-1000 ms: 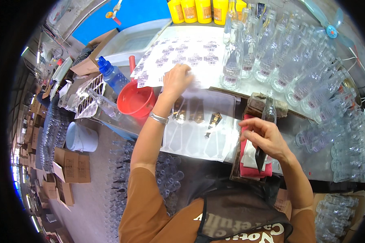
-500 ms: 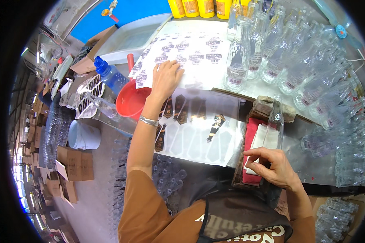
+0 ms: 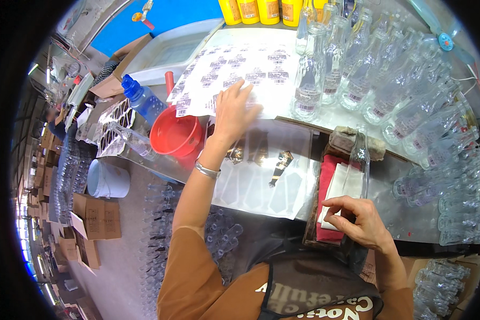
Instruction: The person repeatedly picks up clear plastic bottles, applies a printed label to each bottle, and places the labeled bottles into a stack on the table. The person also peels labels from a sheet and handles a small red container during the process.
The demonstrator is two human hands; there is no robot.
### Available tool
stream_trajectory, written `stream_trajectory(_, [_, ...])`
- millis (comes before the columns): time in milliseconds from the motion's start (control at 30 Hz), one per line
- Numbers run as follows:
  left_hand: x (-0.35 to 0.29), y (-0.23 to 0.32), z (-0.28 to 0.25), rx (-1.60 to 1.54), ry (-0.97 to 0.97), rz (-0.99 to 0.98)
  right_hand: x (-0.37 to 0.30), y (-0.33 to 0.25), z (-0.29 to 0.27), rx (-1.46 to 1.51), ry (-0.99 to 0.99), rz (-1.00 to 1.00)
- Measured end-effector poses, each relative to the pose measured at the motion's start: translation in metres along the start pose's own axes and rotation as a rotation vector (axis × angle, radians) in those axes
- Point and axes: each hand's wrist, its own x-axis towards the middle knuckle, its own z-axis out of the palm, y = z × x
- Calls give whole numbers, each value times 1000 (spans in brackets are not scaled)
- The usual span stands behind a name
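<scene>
My left hand (image 3: 236,113) is over the near edge of a white sheet of printed labels (image 3: 261,98). Its fingers are stretched and apart, somewhat blurred, and no object shows in them. My right hand (image 3: 364,221) curls over a clear glass bottle (image 3: 359,162), thumb and forefinger bent toward each other. The bottle lies across a white cloth (image 3: 337,189) on a red cloth (image 3: 325,207) in a wooden holder; my hand hides part of it. Between my hands, a clear sheet (image 3: 240,194) carries several black and gold tie-shaped decals (image 3: 280,169).
Upright glass bottles (image 3: 308,90) crowd the right of the table, with more lying beyond the holder. A red dipper (image 3: 170,136), a blue spray bottle (image 3: 143,98) and a translucent tub (image 3: 178,48) stand left. Yellow bottles (image 3: 269,10) line the back. A white bucket (image 3: 109,178) is on the floor.
My left hand has moved right along the near edge of the label sheet, its thumb swinging outward. It now covers some decals that showed before. My right hand keeps its place at the bottle.
</scene>
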Motion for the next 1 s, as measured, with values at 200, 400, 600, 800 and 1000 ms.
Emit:
stream_trajectory(200, [21, -10, -4, -105, 33, -63, -6, 3, 0, 35, 31, -19])
stream_trajectory(400, [-19, 2, -23, -6, -147, -86, -10, 9, 2, 52, 56, -19])
stream_trajectory(600, [-27, -2, -9, 6, -93, -69, -9, 4, 1, 29, 10, 2])
stream_trajectory(800, [-44, 24, -37, -233, 132, -164, -34, 14, -1, 98, 69, 41])
stream_trajectory(1000, [-138, 97, -9, -198, -238, 68, -54, 18, -14, 306, 173, 96])
